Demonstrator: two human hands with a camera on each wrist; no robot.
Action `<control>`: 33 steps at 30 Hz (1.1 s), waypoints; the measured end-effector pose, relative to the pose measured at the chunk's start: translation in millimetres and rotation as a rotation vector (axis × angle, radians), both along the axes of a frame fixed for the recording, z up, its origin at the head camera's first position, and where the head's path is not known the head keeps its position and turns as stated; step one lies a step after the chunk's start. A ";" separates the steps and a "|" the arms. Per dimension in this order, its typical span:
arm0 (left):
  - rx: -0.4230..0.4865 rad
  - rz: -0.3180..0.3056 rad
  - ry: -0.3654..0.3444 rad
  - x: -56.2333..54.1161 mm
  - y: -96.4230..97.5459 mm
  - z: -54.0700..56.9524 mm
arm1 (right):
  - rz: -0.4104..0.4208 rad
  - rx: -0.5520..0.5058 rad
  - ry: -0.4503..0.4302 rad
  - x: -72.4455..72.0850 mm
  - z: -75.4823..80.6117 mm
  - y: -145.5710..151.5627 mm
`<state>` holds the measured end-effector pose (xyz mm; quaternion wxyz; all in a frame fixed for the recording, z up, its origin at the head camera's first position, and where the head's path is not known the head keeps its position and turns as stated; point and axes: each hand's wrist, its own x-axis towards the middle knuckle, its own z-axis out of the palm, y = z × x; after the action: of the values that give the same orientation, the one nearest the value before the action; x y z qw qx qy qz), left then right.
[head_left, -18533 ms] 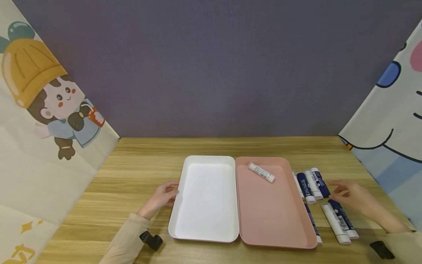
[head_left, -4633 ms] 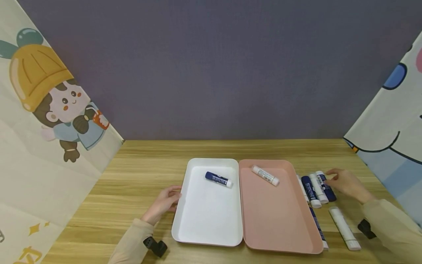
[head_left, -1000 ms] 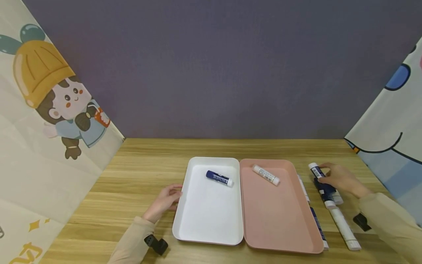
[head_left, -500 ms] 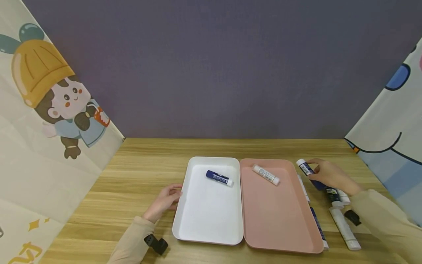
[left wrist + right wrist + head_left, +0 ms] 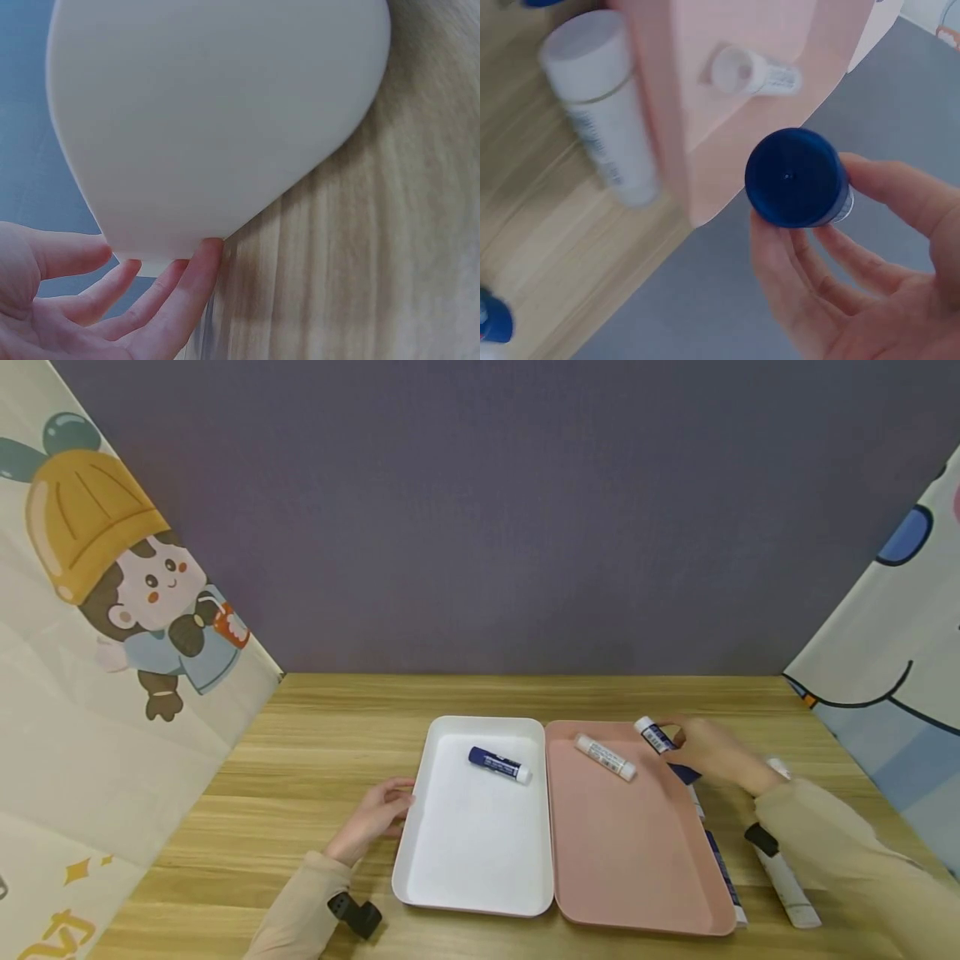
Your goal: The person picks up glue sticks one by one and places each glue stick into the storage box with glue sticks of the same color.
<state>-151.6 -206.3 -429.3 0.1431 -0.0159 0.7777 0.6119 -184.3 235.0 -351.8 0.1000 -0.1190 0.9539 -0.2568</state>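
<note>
My right hand (image 5: 712, 752) pinches a navy glue stick with a white end (image 5: 657, 739) between thumb and fingers, over the right rim of the pink tray (image 5: 637, 860). In the right wrist view, the stick's round navy end (image 5: 791, 180) faces the camera. A white glue stick (image 5: 605, 757) lies in the pink tray's far part. Another navy glue stick (image 5: 498, 766) lies in the white tray (image 5: 472, 860). My left hand (image 5: 371, 818) touches the white tray's left side; in the left wrist view its extended fingertips (image 5: 210, 251) rest against the wall.
Along the pink tray's right side lie a navy glue stick (image 5: 724, 877) and a white one (image 5: 696, 802). Farther right, a white glue stick (image 5: 791, 889) lies partly under my right sleeve (image 5: 825, 843). A dark panel (image 5: 525, 527) stands behind the wooden table (image 5: 337, 710).
Since the oldest frame, a navy glue stick has come to lie in the white tray. My right hand has lifted another navy one and carried it left; loose sticks shifted. My left hand stays put.
</note>
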 end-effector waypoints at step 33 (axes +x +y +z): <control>-0.005 -0.001 -0.007 1.0 -0.9 2.6 | 0.118 -0.099 -0.055 -19.2 6.0 -102.4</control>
<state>-150.6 -207.2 -426.8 0.1459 -0.0180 0.7787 0.6100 -203.5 132.6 -345.8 0.1351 -0.1729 0.9281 -0.3007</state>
